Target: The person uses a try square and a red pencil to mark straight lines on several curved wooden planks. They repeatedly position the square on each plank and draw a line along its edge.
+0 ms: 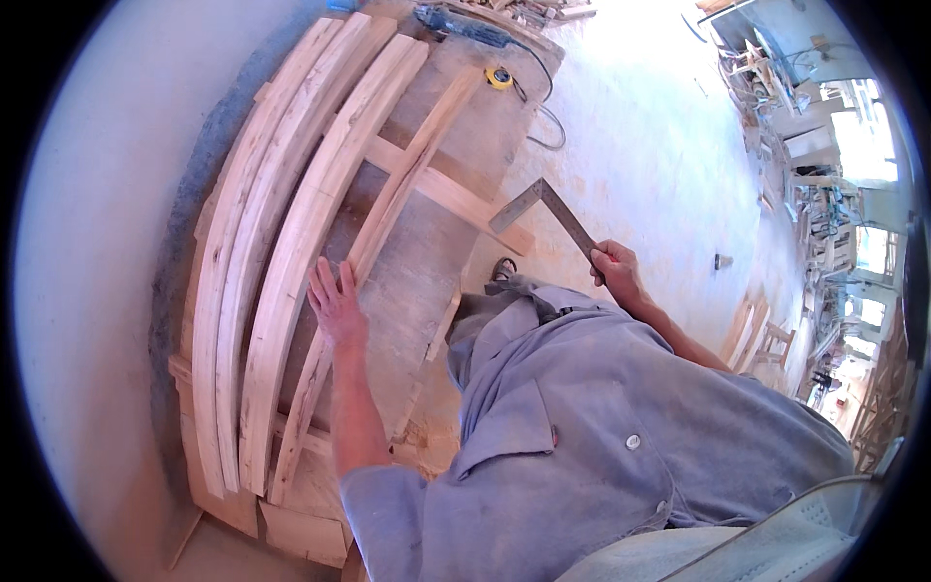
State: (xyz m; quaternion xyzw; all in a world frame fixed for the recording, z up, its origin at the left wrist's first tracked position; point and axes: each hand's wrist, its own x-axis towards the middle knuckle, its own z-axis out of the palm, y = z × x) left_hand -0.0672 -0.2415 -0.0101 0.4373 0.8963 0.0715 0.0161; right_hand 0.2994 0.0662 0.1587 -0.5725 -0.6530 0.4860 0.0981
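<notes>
We see the right hand (pixel 617 273) clenched around one arm of a metal try square (pixel 548 215), which it holds in the air off the workbench's (pixel 485 145) right edge, above the pale floor (pixel 650 145). The left hand (pixel 335 303) lies flat with fingers spread and released on a long wooden slat (pixel 393 209) that runs along the bench. A crosspiece (pixel 456 196) passes under this slat toward the right edge, ending just beside the square's corner. Three curved planks (pixel 281 242) lie side by side along the left edge, next to the grey wall (pixel 107 242). At the far end rest a yellow tape measure (pixel 498 78) and a power tool (pixel 456 24) with its cord hanging over the right edge. The floor to the right offers open room; stacked wooden frames (pixel 776 339) stand well apart, hard to make out. Our blue shirt (pixel 601 427) hides the bench's near right corner.
</notes>
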